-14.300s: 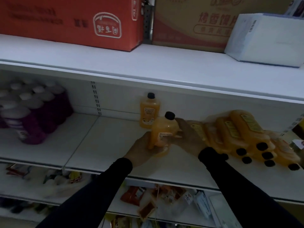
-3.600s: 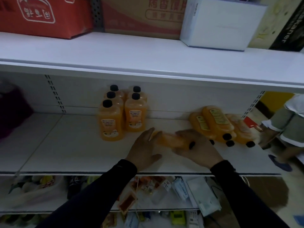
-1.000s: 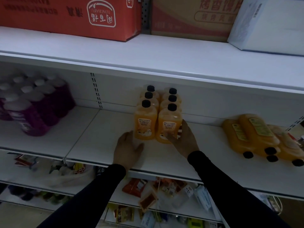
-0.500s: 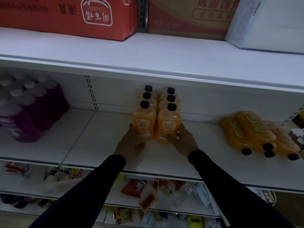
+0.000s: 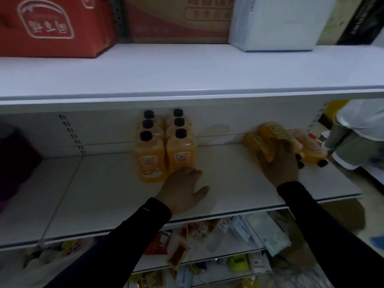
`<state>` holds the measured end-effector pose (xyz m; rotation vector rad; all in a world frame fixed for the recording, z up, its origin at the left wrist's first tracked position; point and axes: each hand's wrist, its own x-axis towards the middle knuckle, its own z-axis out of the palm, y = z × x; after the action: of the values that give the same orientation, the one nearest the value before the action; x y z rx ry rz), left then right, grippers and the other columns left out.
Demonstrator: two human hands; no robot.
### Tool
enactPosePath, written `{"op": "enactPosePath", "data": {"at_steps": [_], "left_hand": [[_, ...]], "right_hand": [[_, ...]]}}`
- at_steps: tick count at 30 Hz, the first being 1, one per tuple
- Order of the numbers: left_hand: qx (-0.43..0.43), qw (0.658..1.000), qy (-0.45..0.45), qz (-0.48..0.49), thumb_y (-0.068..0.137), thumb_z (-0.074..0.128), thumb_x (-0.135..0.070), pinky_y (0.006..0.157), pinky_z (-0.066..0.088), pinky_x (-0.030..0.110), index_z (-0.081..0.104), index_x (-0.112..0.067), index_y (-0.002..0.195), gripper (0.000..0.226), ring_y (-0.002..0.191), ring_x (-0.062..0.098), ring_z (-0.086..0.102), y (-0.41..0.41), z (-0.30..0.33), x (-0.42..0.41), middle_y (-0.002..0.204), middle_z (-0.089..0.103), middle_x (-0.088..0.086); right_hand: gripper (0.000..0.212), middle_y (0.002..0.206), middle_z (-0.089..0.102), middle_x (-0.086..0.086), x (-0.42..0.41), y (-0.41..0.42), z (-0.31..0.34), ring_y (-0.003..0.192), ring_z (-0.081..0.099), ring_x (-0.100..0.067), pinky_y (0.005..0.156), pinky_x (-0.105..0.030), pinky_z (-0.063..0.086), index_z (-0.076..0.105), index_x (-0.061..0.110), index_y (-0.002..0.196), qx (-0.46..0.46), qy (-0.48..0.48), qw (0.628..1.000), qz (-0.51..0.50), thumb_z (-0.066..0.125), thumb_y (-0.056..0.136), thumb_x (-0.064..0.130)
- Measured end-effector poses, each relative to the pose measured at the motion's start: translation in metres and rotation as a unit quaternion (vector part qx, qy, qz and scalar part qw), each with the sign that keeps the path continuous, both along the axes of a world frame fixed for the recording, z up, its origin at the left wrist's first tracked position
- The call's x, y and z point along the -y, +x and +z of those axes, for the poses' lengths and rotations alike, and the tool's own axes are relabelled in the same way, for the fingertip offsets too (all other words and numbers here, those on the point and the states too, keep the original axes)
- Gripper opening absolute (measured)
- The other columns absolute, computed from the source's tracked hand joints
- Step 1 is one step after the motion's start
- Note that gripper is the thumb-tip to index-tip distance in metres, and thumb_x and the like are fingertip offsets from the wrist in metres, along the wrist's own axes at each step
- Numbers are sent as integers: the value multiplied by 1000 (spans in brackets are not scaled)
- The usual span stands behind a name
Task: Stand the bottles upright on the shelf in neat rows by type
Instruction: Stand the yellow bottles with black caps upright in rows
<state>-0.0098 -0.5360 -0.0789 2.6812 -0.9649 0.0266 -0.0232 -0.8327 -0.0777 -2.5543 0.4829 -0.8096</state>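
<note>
Several orange bottles with black caps (image 5: 150, 161) stand upright in two rows on the white shelf (image 5: 104, 194), at its middle back. My left hand (image 5: 182, 189) lies flat on the shelf just in front of the right row, fingers relaxed and holding nothing. Up to three more orange bottles (image 5: 277, 130) lie on their sides at the right end, caps toward me. My right hand (image 5: 279, 162) reaches over the nearest lying bottle, with fingers and thumb curled round it. That bottle is mostly hidden under the hand.
Dark purple bottles (image 5: 14, 163) stand at the left end of the shelf. The shelf above carries a red carton (image 5: 52, 23), a brown carton (image 5: 178, 17) and a white box (image 5: 274, 21). A person (image 5: 357, 132) stands by the shelf's right end. Mixed packets (image 5: 207, 235) fill the lower shelf.
Both hands have left the upright group. My right hand moved right onto the lying bottles and my left hand slid right along the shelf. The view swung right.
</note>
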Motion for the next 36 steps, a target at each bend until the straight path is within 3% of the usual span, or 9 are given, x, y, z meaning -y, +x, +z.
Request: {"op": "enactPosePath", "data": {"at_steps": [4,6,10,13,18,25,31,33,36], "left_hand": [[0,1000,-21,-11,96,40,-56,105,30,27,40,-14,144,64,130,21,39,2,4,53,144,45,6],[-14,1000,-22,2,97,39,-56,107,29,29,37,-14,146,64,133,21,37,3,6,80,147,42,5],[-32,999,-27,32,97,42,-54,107,29,30,34,-15,147,64,134,22,36,3,4,133,148,41,5],[-51,997,-30,53,97,42,-53,109,30,32,33,-15,148,64,134,22,35,-1,5,167,149,39,6],[-53,995,-28,76,98,42,-52,110,26,32,28,-18,150,64,138,22,30,-11,9,196,153,32,5],[-36,985,-112,124,89,57,-56,113,26,42,1,-33,153,88,144,23,14,-9,17,208,161,9,5],[-134,961,-215,113,90,60,-49,86,44,29,43,-26,135,54,112,17,54,-9,-5,188,128,55,-3],[-192,926,-291,145,88,61,-51,80,44,18,42,-34,133,52,108,9,56,-14,-13,174,124,57,-13],[-239,900,-327,161,89,61,-49,79,43,14,36,-39,137,55,110,5,56,-15,-18,155,125,57,-17]], "right_hand": [[86,156,14,-17,73,5,6,141,21,-37,114,-47,24,22,17,151,-170,16,984,-45,62,85,55],[84,158,9,-16,95,10,1,137,31,-37,112,-42,27,18,17,152,-221,6,975,14,61,88,50],[70,154,21,-11,125,10,-15,96,54,-28,86,-29,38,39,16,145,-131,56,986,88,69,86,37],[77,155,16,-4,142,16,-17,124,44,-30,92,-30,35,35,23,146,-147,94,976,131,73,82,41],[65,154,24,-10,142,14,-4,134,34,-29,105,-38,33,41,22,144,-138,90,972,166,67,87,40],[27,94,62,25,130,-7,84,89,58,-2,71,-16,41,65,41,100,-74,149,949,267,55,84,60],[49,104,63,24,92,-1,99,94,58,3,77,-20,45,62,44,104,-151,135,910,362,48,74,80],[59,121,53,25,82,7,90,104,56,5,84,-17,49,45,56,126,-201,182,866,420,65,72,69],[77,122,53,18,65,22,65,103,57,7,77,-9,50,25,69,123,-220,186,835,469,79,76,39]]}}
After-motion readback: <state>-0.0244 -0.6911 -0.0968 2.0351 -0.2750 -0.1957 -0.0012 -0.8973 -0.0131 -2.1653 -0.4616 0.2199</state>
